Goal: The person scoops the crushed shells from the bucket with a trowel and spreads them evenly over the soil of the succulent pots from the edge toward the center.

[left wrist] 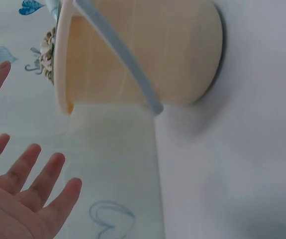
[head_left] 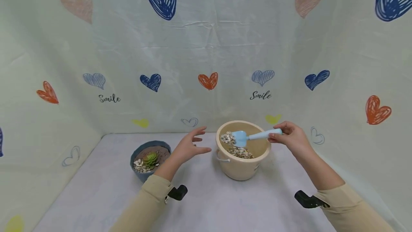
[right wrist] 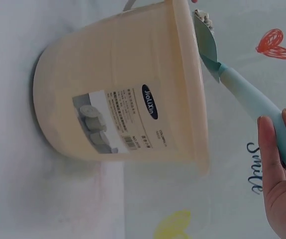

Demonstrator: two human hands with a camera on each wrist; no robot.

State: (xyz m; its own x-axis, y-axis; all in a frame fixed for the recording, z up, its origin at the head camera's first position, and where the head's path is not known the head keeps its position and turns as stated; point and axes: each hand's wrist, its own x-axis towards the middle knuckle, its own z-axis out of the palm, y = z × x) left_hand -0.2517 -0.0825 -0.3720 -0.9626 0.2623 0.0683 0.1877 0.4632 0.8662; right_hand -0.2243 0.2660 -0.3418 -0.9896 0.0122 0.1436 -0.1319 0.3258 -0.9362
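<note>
My right hand [head_left: 291, 138] grips the handle end of a light blue trowel [head_left: 264, 134]. Its blade, loaded with pale pebbles [head_left: 228, 138], is over the mouth of a cream bucket [head_left: 239, 169]. More gravel [head_left: 241, 152] lies inside the bucket. In the right wrist view, the trowel [right wrist: 247, 92] slants across the bucket's rim, with thumb and fingers around its handle. Left of the bucket, my left hand [head_left: 190, 148] hovers with fingers spread and nothing in it. The left wrist view shows those fingers apart from the bucket [left wrist: 143, 55] and its grey carrying handle [left wrist: 120, 52].
A blue-grey pot [head_left: 138, 174] stands at the left, partly behind my left forearm. It holds a green succulent [head_left: 150, 159], brown soil and white pebbles at one side. A heart-patterned cloth [head_left: 206, 53] hangs behind the white table [head_left: 225, 207].
</note>
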